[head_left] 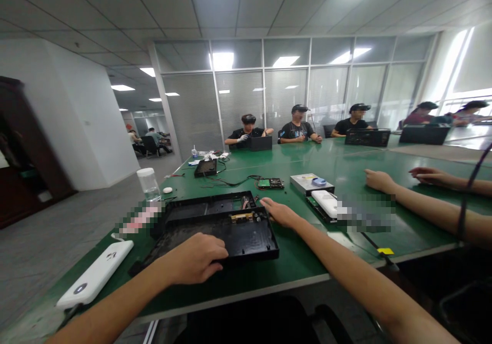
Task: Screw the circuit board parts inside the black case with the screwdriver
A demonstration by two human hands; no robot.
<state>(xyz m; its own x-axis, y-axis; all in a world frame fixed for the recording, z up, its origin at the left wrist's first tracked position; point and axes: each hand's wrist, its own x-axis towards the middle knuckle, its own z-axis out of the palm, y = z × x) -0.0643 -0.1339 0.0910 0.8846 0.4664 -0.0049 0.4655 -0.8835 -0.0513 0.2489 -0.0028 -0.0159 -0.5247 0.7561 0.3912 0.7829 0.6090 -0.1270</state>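
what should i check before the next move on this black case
1. Left hand steadying the black case at its near edge: ok.
2. Right hand at the case's far right corner, fingers flat: ok; grip cannot tell.
3. Case lies flat on the green table, close to the near edge: ok.
4. Loose parts inside by the gold connector: cannot tell.
5. White power bank lies left, apart from the case: ok.
6. Neighbour's hand stays off the case: ok.
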